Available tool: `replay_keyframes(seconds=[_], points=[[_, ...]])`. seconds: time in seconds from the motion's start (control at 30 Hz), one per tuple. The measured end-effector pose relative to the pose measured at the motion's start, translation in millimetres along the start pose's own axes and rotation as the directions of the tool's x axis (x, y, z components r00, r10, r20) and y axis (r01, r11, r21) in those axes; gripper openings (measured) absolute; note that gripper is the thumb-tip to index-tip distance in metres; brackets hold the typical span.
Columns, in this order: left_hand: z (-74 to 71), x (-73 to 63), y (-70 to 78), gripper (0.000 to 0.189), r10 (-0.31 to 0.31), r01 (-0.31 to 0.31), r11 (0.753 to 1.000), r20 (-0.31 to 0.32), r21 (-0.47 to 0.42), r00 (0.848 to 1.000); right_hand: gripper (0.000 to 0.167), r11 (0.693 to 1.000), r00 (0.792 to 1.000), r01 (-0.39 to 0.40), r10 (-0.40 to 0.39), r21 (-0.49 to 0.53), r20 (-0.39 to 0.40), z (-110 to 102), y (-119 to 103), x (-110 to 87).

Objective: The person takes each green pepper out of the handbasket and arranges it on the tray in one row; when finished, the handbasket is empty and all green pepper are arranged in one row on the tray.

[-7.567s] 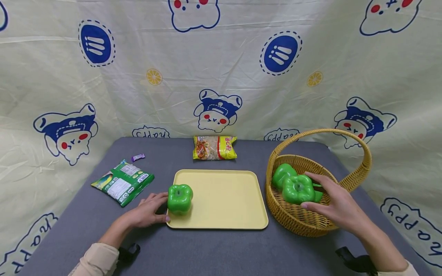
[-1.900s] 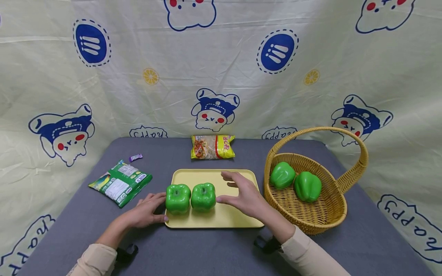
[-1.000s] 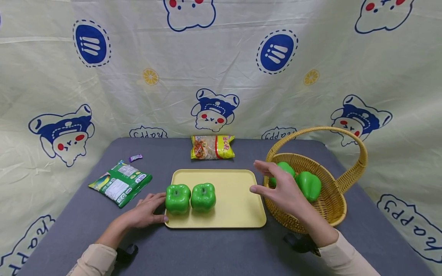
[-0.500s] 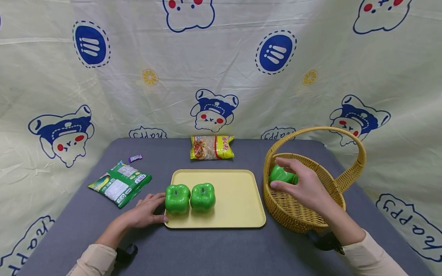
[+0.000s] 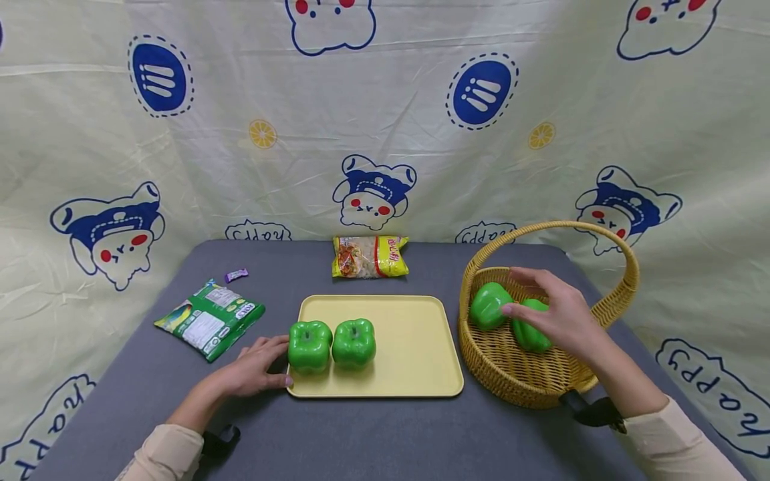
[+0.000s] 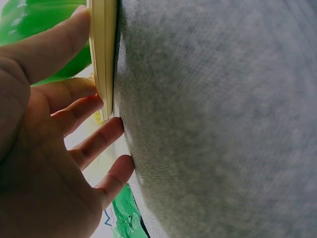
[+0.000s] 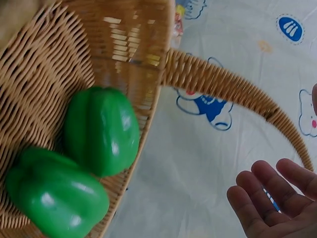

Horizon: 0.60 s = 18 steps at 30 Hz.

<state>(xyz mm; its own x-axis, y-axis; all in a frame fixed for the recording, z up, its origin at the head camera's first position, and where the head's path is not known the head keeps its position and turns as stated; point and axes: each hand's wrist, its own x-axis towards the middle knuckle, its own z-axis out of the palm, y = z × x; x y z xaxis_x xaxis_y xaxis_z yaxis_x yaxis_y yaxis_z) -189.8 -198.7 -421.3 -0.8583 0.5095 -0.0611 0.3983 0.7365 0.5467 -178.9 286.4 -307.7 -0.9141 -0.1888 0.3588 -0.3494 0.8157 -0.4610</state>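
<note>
Two green bell peppers stand side by side on the yellow tray (image 5: 415, 347), one at its left end (image 5: 309, 347) and the other (image 5: 353, 343) just right of it. My left hand (image 5: 259, 369) touches the tray's left edge; in the left wrist view its thumb (image 6: 59, 42) lies at the rim with the fingers spread below. Inside the wicker basket (image 5: 499, 381) lie two more bell peppers, a left one (image 5: 488, 307) and a right one (image 5: 531, 336). Above the right one hovers my right hand (image 5: 565, 317), fingers extended, partly hiding it. The right wrist view shows that hand (image 7: 277, 203) holding nothing.
Left of the tray lies a green snack packet (image 5: 210, 321), with a small purple candy (image 5: 236, 275) behind it. A yellow food bag (image 5: 369, 257) is behind the tray. The basket's tall handle (image 5: 625, 280) arches up over its right side.
The right hand carried a bell pepper from the basket to the tray, let it go beside the first, then moved right, back over the basket. My left hand stayed at the tray edge.
</note>
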Motion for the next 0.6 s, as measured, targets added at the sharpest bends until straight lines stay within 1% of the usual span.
replay_keyframes(seconds=[0.37,0.6], points=[[-0.5,-0.4,0.2,0.072,-0.008,0.008,1.000,0.000,0.005,1.000,0.070,0.997,0.996,-0.067,0.070,-0.037,0.062,-16,27,13.5],[-0.8,-0.1,0.3,0.072,-0.011,0.011,1.000,0.004,-0.002,1.000,0.077,0.992,0.988,-0.104,0.111,-0.075,0.103,-19,42,25.2]])
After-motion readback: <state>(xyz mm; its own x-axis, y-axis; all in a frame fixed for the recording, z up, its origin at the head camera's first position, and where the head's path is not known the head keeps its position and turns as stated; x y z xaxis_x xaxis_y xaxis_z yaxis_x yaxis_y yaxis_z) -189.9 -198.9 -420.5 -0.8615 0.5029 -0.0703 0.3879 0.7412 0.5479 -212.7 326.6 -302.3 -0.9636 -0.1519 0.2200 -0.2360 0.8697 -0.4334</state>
